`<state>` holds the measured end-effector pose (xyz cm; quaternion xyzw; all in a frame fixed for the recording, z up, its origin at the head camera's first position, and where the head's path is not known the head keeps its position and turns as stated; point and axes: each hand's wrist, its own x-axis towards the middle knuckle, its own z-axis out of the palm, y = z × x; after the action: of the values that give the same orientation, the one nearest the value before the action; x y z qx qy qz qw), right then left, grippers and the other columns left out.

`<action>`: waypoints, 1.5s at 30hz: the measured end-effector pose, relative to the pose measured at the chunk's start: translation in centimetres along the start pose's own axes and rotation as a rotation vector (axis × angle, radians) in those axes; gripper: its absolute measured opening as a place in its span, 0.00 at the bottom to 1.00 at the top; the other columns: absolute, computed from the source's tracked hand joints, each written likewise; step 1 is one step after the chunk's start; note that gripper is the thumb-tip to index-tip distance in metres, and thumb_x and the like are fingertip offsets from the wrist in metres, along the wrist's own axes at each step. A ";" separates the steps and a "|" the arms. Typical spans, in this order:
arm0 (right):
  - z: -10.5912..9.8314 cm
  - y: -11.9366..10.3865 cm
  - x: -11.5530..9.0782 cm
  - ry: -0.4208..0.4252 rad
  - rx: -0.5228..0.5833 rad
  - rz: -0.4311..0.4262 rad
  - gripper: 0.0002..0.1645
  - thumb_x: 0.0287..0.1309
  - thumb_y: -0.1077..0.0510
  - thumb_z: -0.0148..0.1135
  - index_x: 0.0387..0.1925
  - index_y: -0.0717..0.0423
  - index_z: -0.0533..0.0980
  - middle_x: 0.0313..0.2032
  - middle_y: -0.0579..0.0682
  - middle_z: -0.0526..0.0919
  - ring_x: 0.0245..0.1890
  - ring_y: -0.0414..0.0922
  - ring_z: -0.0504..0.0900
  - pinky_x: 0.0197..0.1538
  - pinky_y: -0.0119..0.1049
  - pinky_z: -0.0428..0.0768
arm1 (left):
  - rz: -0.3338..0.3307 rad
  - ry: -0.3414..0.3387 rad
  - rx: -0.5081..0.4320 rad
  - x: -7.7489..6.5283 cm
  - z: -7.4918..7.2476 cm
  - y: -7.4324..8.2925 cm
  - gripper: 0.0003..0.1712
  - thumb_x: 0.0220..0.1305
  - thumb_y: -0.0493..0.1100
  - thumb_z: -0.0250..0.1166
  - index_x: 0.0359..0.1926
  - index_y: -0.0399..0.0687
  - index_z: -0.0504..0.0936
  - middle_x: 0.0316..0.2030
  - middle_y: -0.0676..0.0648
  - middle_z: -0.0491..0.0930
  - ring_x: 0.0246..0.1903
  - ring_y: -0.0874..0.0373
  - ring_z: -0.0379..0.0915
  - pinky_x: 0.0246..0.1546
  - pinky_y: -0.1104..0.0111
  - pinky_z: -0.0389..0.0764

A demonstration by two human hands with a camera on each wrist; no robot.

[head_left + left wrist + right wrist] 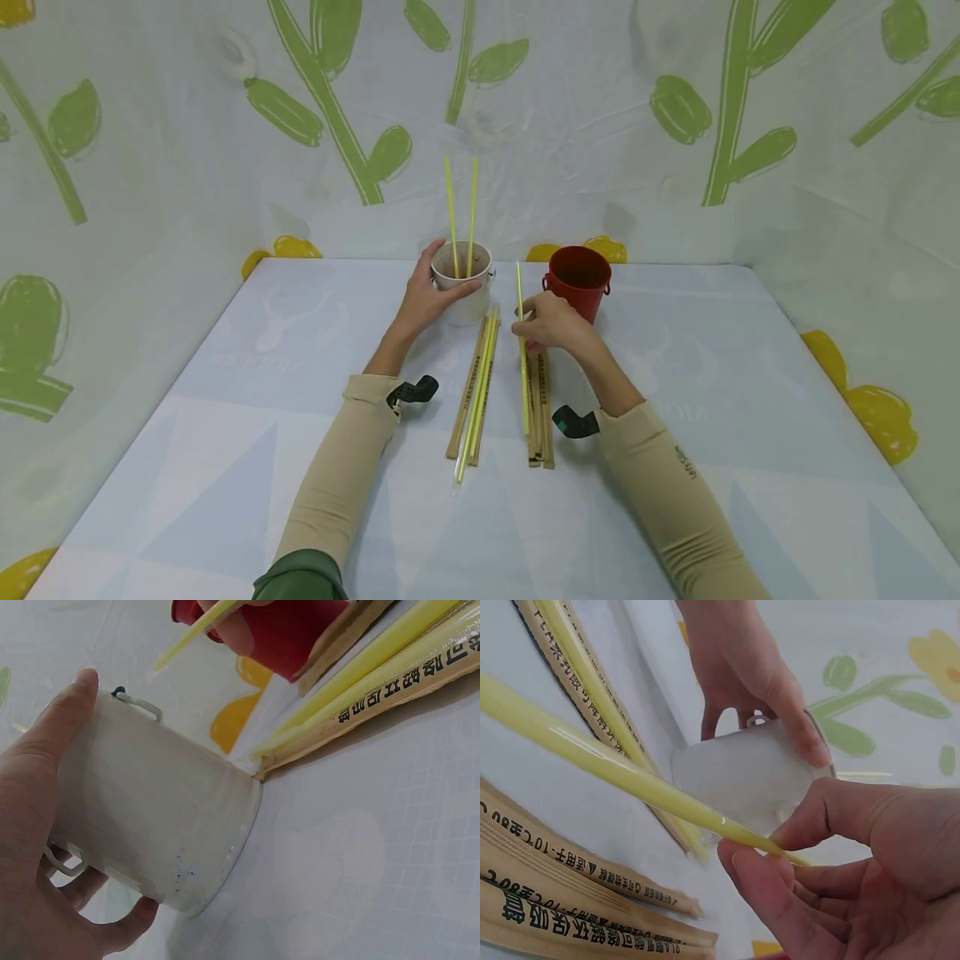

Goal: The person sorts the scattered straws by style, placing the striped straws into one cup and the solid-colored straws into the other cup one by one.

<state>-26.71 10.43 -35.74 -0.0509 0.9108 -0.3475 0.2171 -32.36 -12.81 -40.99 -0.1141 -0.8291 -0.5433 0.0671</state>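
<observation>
My left hand (426,298) grips a small white bucket (468,310) at the back of the table, thumb and fingers round its sides. Two yellow straws (451,204) stand upright inside it. My right hand (553,321), to the right of the bucket, pinches another yellow straw (630,774) between thumb and fingertips. That straw slants over a bundle of brown paper-wrapped straws (547,417). Between the hands lies a second pile, with yellow straws (480,400) on top of brown paper-wrapped straws (460,429).
A red bucket (581,290) stands just behind my right hand, its lower part partly hidden. The table (225,467) has a pale blue patterned cover. Behind it hangs a white backdrop (570,167) with green leaves and yellow flowers.
</observation>
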 end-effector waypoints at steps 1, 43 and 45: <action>0.0 0.0 0.0 0.003 0.003 0.000 0.31 0.63 0.54 0.62 0.65 0.60 0.70 0.44 0.59 0.85 0.31 0.47 0.87 0.39 0.33 0.85 | 0.001 0.001 -0.001 0.0 0.0 0.0 0.58 0.51 0.59 0.75 0.76 0.60 0.50 0.72 0.44 0.59 0.72 0.47 0.57 0.66 0.47 0.65; -1.3 -0.1 -0.8 0.179 0.172 -0.136 0.20 0.62 0.54 0.63 0.54 0.57 0.79 0.42 0.57 0.88 0.37 0.54 0.88 0.43 0.41 0.85 | 0.006 0.011 0.013 0.0 0.0 0.1 0.58 0.51 0.59 0.75 0.76 0.59 0.51 0.71 0.43 0.60 0.70 0.47 0.59 0.66 0.48 0.66; -1.3 -0.2 -0.8 0.197 0.164 -0.147 0.20 0.62 0.52 0.64 0.53 0.57 0.79 0.42 0.57 0.88 0.35 0.52 0.89 0.41 0.38 0.85 | 0.005 0.012 0.010 0.0 0.0 0.1 0.58 0.51 0.59 0.75 0.76 0.59 0.51 0.71 0.43 0.60 0.70 0.47 0.59 0.66 0.48 0.66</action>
<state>-26.60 11.30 -34.46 -0.0651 0.8901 -0.4388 0.1041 -32.35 -12.72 -40.88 -0.1129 -0.8312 -0.5394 0.0740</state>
